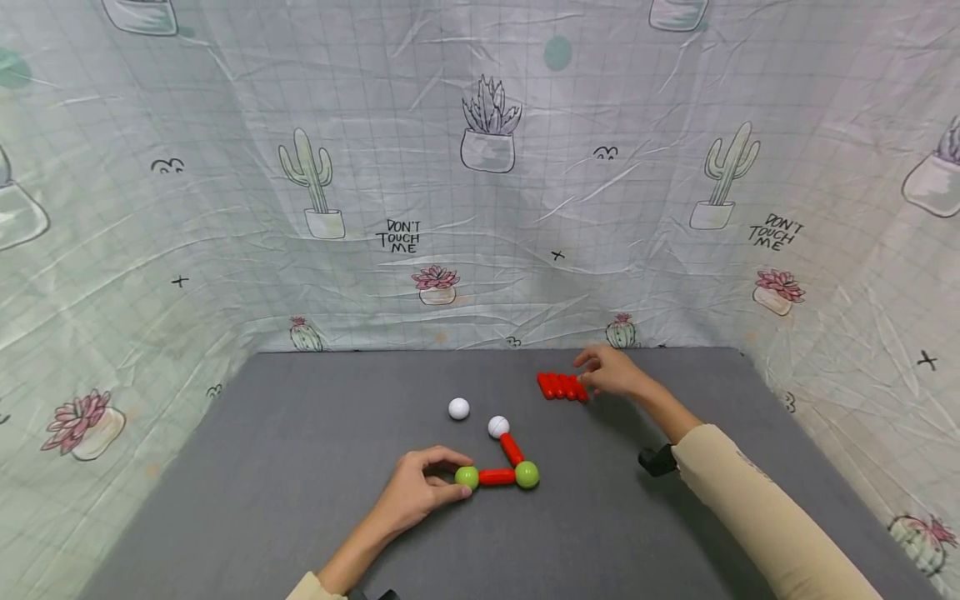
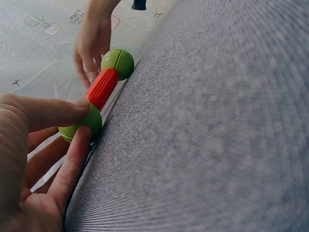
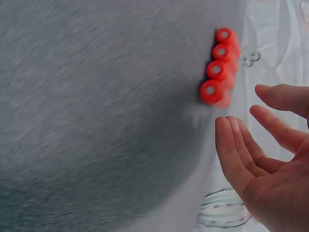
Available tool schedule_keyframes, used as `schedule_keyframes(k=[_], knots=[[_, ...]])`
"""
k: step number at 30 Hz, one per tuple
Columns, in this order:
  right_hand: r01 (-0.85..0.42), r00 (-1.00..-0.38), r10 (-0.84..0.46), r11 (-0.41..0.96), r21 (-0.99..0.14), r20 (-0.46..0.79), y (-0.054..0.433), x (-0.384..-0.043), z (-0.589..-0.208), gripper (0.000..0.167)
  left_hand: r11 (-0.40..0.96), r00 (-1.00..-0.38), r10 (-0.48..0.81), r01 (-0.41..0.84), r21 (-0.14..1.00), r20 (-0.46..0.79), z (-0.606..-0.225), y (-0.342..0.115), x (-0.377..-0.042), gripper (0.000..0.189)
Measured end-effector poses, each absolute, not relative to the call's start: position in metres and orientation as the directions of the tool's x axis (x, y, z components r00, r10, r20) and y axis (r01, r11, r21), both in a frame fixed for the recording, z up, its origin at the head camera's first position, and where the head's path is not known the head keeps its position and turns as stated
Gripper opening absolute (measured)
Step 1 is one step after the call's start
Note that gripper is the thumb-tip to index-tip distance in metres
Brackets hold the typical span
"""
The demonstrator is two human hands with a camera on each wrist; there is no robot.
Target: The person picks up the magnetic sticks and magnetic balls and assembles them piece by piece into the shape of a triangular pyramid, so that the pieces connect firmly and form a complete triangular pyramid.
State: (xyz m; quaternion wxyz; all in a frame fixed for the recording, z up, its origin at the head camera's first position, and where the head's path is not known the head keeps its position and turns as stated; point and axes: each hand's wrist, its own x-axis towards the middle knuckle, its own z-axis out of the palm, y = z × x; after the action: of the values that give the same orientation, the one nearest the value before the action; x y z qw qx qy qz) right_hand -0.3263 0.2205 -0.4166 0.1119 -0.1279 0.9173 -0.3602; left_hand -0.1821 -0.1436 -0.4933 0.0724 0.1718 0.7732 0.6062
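My left hand (image 1: pixel 412 492) pinches a green ball (image 1: pixel 467 477) between thumb and fingers. From that ball a red rod (image 1: pixel 497 477) runs right to a second green ball (image 1: pixel 527 475). Another red rod (image 1: pixel 512 449) slants from there up to a white ball (image 1: pixel 498 427), so the joined pieces form a bent chain on the table. At the back right, my right hand (image 1: pixel 613 371) hovers beside a row of several red rods (image 1: pixel 562 386), fingers loosely bent and apart. In the right wrist view the rods' round ends (image 3: pixel 216 70) have grey centres, and a gap separates them from the fingertips.
A loose white ball (image 1: pixel 459 408) lies behind the chain, to its left. Grey cloth covers the table (image 1: pixel 300 467). A pale curtain (image 1: pixel 360 308) with printed cactus drawings rises along the back and both sides.
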Motion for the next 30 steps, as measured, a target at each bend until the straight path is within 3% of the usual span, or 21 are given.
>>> schedule_keyframes(k=[11, 30], knots=[[-0.129, -0.942, -0.312, 0.676, -0.726, -0.124, 0.232, -0.329, -0.440, 0.040, 0.197, -0.930, 0.353, 0.178, 0.964, 0.100, -0.495, -0.144, -0.181, 0.038], [-0.091, -0.918, -0.353, 0.630, -0.771, -0.179, 0.231, -0.330, -0.437, 0.042, 0.211, -0.930, 0.356, 0.175, 0.962, 0.091, -0.495, -0.144, -0.182, 0.037]])
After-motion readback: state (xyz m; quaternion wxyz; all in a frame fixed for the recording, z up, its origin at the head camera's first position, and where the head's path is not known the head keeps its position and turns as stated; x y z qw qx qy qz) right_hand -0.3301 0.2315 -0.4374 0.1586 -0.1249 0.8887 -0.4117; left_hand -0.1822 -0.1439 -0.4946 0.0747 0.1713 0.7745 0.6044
